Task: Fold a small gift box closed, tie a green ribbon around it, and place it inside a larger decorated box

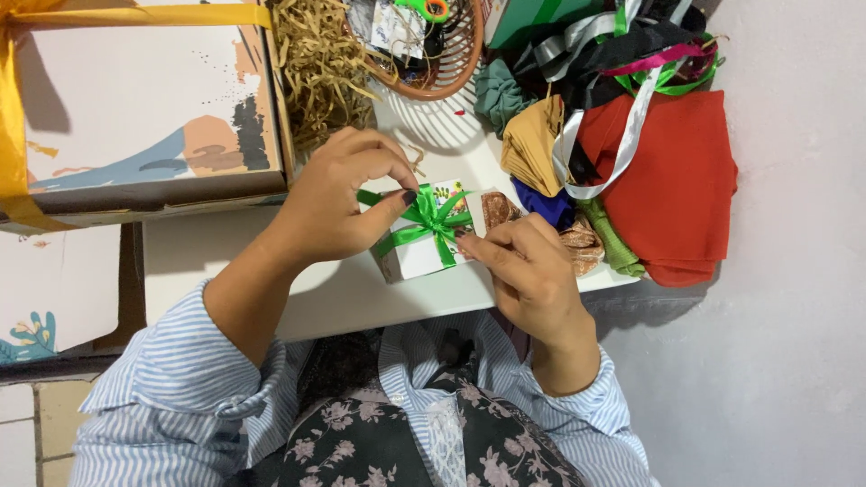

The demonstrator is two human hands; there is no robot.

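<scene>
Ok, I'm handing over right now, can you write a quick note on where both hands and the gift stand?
Left hand: fingers pinching the green ribbon bow at its left loop, on top of the small white gift box.
Right hand: fingers at the box's right edge, on the ribbon end there.
Box sits on the white table, near its front edge.
Done: ribbon is wrapped round the box and a bow is formed.
Left: the bow is being shaped; both hands are on it.
Nearby: spare ribbons and folded cloths to the right, a basket behind.
</scene>
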